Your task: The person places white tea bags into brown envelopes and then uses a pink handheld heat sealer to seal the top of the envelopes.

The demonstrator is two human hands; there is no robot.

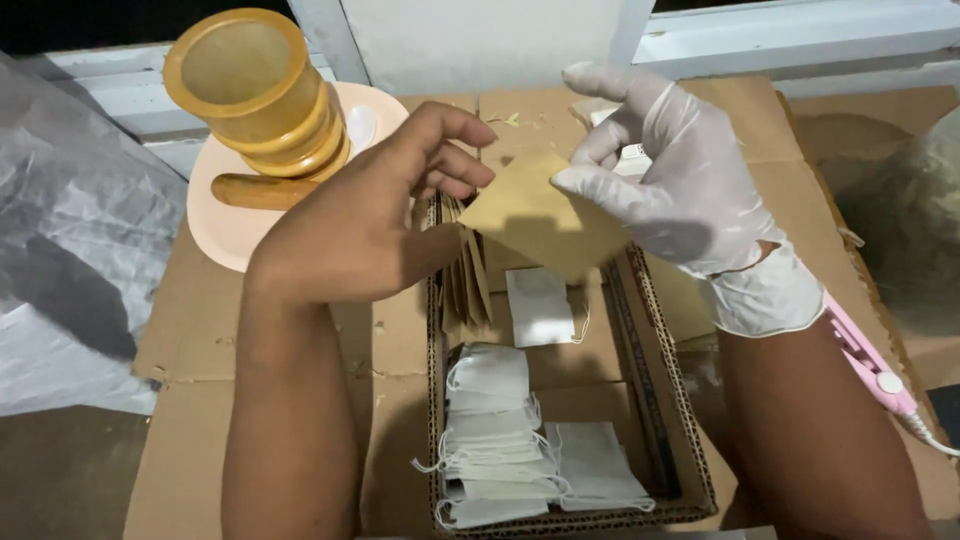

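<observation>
Holding a tan paper envelope [545, 215] between both hands, the person is at the separating stage: the gloved right hand [690, 190] pinches its upper edge, while the bare left hand [370, 225] has its fingers closed on the near corner. It hangs over the far end of the cardboard tray [690, 480], above the white stringed tea bags [500, 440]. Opening it likely calls for a light pull apart; the envelope looks flat, thin and creased.
</observation>
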